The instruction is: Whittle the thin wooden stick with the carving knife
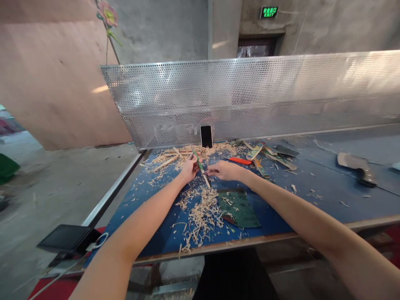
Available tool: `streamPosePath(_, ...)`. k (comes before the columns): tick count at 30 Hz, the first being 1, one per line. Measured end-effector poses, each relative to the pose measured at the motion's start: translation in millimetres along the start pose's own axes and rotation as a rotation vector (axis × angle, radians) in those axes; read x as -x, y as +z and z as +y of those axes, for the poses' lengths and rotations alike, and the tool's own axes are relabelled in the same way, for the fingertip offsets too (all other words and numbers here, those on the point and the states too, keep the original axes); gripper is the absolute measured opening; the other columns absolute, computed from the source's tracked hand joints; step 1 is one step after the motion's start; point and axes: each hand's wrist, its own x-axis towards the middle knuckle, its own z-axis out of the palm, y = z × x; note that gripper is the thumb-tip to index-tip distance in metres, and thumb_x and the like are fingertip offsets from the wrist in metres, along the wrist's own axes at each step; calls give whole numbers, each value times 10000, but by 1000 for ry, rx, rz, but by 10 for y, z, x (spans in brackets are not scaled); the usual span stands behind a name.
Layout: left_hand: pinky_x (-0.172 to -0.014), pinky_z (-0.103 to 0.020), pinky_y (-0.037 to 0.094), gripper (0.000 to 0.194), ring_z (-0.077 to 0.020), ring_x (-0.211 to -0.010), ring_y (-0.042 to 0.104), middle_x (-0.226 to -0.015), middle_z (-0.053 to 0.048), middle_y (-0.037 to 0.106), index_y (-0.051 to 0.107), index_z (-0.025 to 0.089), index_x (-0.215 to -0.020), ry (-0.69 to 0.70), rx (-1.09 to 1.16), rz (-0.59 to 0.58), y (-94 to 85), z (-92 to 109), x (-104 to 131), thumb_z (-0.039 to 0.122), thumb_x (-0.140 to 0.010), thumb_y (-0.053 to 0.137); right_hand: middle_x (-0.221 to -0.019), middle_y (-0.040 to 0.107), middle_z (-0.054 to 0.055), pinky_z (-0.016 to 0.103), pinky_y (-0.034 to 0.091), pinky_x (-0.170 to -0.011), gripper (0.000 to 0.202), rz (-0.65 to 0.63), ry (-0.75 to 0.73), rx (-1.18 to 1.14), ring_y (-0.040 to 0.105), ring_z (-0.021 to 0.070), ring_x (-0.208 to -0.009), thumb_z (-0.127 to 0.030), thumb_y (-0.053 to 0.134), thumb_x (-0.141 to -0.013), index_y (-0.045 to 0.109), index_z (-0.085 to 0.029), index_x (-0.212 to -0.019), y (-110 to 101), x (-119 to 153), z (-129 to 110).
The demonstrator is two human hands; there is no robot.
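My left hand [190,168] is closed round a thin wooden strip [204,178], green along its upper part and pale at its lower end. The strip slants down toward me above the blue tabletop. Just right of it, my right hand [223,170] is closed in a pinch, fingertips beside the strip. A small dark thing shows at those fingertips, too small to name. Below both hands lies a heap of curled wood shavings [204,212]. A dark green flat piece [239,208] lies to its right.
A phone [206,136] leans on the perforated metal panel [250,96]. Nearby lie a long orange-red object [240,160] and painted wood strips [265,154]. A cleaver-like knife [356,166] is at right. A black screen [67,238] stands by the table's left edge.
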Motion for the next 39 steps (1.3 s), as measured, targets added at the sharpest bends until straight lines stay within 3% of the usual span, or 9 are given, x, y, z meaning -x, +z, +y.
streamPosePath(4, -427, -193, 196, 300, -48, -420, 268, -668, 64, 549, 623, 219, -1044, 11, -21, -8, 8, 13, 20, 413, -944, 828, -845, 793, 43, 289, 409, -674, 243, 96, 41, -98, 631, 174, -689, -360, 591, -1053, 794, -227, -1038, -4, 60, 29)
streamPosePath(8, -438, -193, 220, 299, -51, -430, 294, -674, 60, 555, 630, 216, -1028, 18, -29, -16, 4, 15, 31, 420, -942, 830, -896, 807, 49, 292, 426, -701, 284, 211, 55, -17, 681, 196, -748, -389, 540, -1090, 786, -247, -1099, 66, 73, 84)
streamPosePath(13, -443, -202, 225, 310, -55, -427, 323, -672, 63, 550, 622, 228, -1036, -6, -24, 1, -9, 4, 16, 429, -938, 837, -928, 820, 66, 306, 447, -750, 285, 169, 25, 64, 698, 216, -794, -395, 552, -1090, 804, -265, -1114, 138, 9, 106)
streamPosePath(21, -431, -203, 212, 273, -59, -415, 331, -660, 62, 554, 606, 221, -1027, -23, -2, 43, -8, 1, 20, 407, -970, 799, -795, 774, 37, 296, 413, -641, 261, 23, 42, -172, 587, 167, -646, -388, 606, -1027, 797, -219, -972, 57, -5, 71)
streamPosePath(27, -427, -198, 199, 326, -47, -410, 289, -673, 71, 558, 609, 219, -1042, -3, -10, 11, -4, 8, 38, 425, -933, 838, -892, 811, 47, 293, 451, -704, 269, 240, 45, -125, 670, 187, -730, -399, 580, -1065, 794, -237, -1081, 118, 54, 72)
streamPosePath(32, -426, -200, 208, 289, -54, -411, 309, -669, 71, 552, 607, 225, -1043, -8, -4, 8, -37, -29, -9, 406, -950, 813, -993, 841, 81, 312, 455, -747, 273, 170, 28, 43, 713, 219, -803, -371, 571, -1080, 816, -258, -1122, 163, -10, 86)
streamPosePath(39, -430, -205, 191, 304, -53, -414, 305, -673, 65, 562, 594, 228, -1026, -7, -29, 38, -34, -35, -4, 408, -944, 825, -781, 783, 44, 306, 402, -641, 265, 46, 43, -86, 592, 171, -627, -370, 606, -1031, 824, -223, -996, 86, 16, 71)
